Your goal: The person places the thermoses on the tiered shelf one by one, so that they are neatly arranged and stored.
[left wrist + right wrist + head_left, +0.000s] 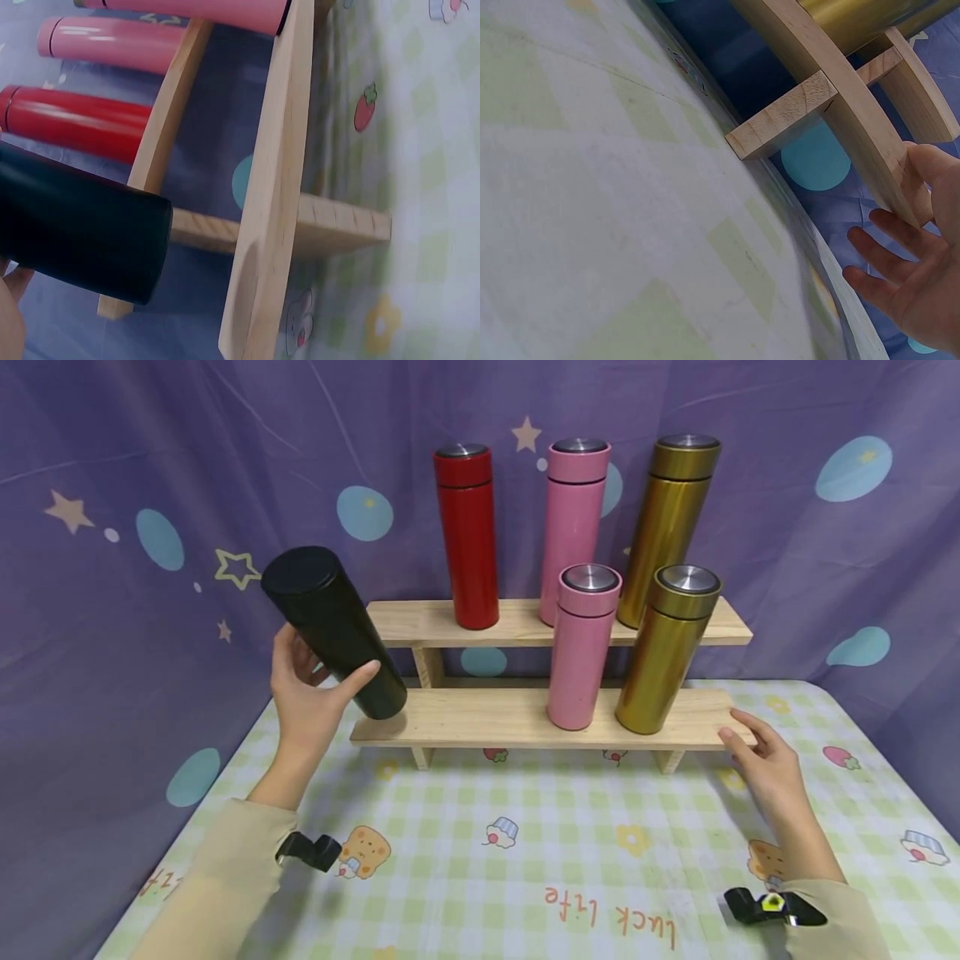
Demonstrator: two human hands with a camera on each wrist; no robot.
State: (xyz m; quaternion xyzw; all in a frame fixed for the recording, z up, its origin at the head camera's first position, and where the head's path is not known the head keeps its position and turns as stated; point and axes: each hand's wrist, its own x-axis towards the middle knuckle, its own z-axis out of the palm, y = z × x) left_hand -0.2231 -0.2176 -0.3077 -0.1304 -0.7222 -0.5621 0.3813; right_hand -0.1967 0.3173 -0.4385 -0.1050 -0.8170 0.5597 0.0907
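Note:
My left hand [303, 702] grips a black thermos flask [337, 631], thumb on the near side and fingers behind. The flask leans with its top to the left, and its base hangs above the left end of the lower shelf, apart from it in the left wrist view. With thumb and fingers, my right hand [768, 764] pinches the right end of the two-tier wooden rack's [465, 718] lower plank. A pink flask [581, 652] and a gold flask [667, 652] stand on that plank. Behind them, the upper plank bears a red flask [468, 539], another pink flask [573, 518] and another gold flask [667, 527].
The rack stands on a table with a green-checked cloth [450, 893] printed with cartoon figures. A purple curtain [247, 468] with stars and blue ovals hangs close behind and at both sides. Each wrist wears a black camera strap [307, 852].

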